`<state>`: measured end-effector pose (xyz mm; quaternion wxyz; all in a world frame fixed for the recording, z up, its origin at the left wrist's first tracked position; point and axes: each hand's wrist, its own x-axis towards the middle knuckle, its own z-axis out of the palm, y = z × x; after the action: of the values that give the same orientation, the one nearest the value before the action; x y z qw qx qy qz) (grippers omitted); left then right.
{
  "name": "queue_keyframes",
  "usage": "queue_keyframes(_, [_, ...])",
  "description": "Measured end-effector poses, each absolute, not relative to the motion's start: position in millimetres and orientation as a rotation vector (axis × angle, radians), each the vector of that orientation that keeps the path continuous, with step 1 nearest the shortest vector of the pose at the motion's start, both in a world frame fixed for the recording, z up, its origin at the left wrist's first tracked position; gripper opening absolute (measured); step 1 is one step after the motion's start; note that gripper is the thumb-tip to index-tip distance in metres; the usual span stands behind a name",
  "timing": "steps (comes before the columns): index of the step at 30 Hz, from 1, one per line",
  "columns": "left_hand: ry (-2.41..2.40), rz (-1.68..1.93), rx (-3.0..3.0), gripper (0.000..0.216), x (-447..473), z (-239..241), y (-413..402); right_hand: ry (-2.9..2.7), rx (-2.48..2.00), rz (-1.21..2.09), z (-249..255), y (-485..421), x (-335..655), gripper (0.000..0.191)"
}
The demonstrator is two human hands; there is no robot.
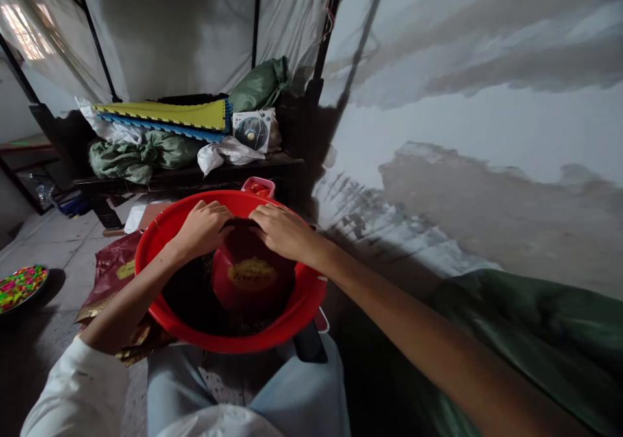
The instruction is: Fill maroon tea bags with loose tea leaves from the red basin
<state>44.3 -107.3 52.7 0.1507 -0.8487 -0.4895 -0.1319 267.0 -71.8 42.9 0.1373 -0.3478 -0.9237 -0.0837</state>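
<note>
A large red plastic basin (146, 262) sits in front of me, above my knees. Inside it stands a dark red bag (253, 281) with a yellow printed label, beside dark loose contents that I cannot make out. My left hand (204, 226) is closed on the bag's top edge, on the left side. On the right side of that same edge my right hand (280, 229) is closed too, its fingers curled over. The fingertips of both hands are partly hidden behind the edge.
A similar maroon bag (109, 271) lies on the floor left of the basin. Farther left is a round tray of colourful small pieces (24, 286). Behind the basin stand a pink container (259, 186) and a bench with foam mats (165, 113), sacks and a fan box (252, 130). Green fabric (525, 333) lies right.
</note>
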Motion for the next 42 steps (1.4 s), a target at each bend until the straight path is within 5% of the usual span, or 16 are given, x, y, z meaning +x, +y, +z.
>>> queue_keyframes(17, [-1.42, -0.481, -2.396, 0.013, 60.9, 38.2, -111.3, -2.523, -0.943, -0.08, 38.8, -65.0, 291.2, 0.012])
queue_keyframes(34, [-1.423, -0.386, -2.475, 0.02, 85.1, 44.2, -100.9, -2.475, -0.973, -0.259, 24.9, -62.6, 321.6, 0.015])
queue_keyframes(42, [-1.506, -0.452, -2.431, 0.018, 89.1, 45.3, -99.7, -2.354, -0.837, 0.058, 18.4, -50.0, 337.1, 0.012])
